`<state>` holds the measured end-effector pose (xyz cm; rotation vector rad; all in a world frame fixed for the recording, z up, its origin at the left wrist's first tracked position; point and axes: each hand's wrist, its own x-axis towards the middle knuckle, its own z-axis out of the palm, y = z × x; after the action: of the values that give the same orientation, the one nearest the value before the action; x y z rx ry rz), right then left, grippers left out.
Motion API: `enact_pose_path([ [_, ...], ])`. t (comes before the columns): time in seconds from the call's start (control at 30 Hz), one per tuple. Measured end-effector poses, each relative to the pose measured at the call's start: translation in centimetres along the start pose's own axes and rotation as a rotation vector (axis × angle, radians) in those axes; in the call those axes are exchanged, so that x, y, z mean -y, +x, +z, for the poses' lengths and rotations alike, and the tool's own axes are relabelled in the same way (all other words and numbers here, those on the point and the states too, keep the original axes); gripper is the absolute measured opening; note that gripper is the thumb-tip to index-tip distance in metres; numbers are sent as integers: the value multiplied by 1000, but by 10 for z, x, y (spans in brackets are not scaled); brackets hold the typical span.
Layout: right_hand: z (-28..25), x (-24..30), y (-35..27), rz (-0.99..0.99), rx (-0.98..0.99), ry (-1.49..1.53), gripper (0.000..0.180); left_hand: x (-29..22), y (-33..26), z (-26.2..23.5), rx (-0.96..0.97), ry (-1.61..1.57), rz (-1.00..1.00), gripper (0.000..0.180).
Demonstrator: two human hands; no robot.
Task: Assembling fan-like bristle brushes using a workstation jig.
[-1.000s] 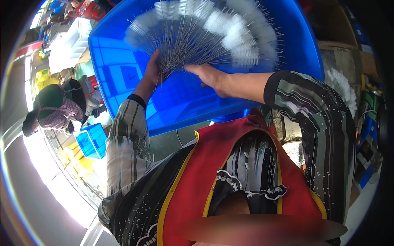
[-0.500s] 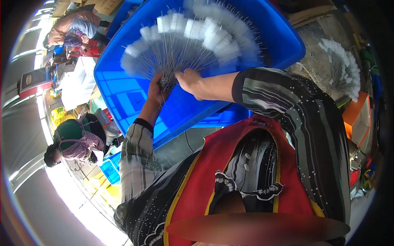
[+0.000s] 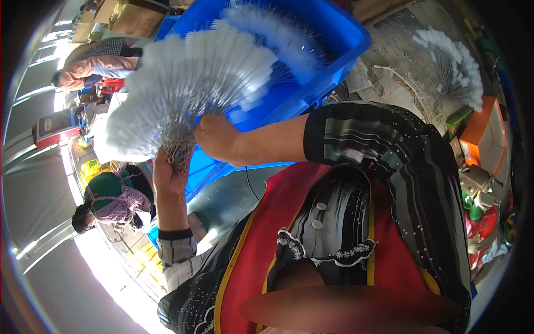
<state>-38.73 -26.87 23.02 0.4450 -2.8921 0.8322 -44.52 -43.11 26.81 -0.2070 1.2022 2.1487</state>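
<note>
A fanned bundle of thin metal wires with white tags (image 3: 189,89) is lifted in front of a big blue plastic tub (image 3: 339,39). My left hand (image 3: 169,172) grips the gathered wire ends at the bottom of the fan. Against the same base, from the right side, my right hand (image 3: 214,136) is closed on the wires. Another white-tagged fan (image 3: 289,33) lies inside the tub behind.
A further fan of tagged wires (image 3: 453,67) lies on the dirty surface at the right, near an orange box (image 3: 478,133). A person in a green top (image 3: 108,203) crouches at the left; another person (image 3: 92,69) bends over farther back. Cardboard boxes (image 3: 130,16) stand at top.
The wire fan has come up out of the tub and swung left, both hands still on its base. The view has shifted, so the tub now sits higher and to the right.
</note>
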Motion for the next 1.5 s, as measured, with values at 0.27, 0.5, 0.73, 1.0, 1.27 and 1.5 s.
enact_pose_path([
  [0.27,-49,10,-16,112,-270,582,26,6,-48,43,-15,115,451,46],
  [0.5,-121,-10,-80,245,-523,719,24,36,-25,120,8,244,554,47],
  [0.73,-153,-84,-169,225,-1002,80,19,123,36,218,522,149,424,41],
  [1.0,-148,-153,-325,849,-1052,64,19,288,66,311,789,684,673,24],
  [1.27,-68,-244,-426,1142,-996,-137,18,464,123,316,692,150,-554,24],
  [1.5,-30,-286,-456,1480,-553,290,47,531,183,315,300,906,-526,24],
])
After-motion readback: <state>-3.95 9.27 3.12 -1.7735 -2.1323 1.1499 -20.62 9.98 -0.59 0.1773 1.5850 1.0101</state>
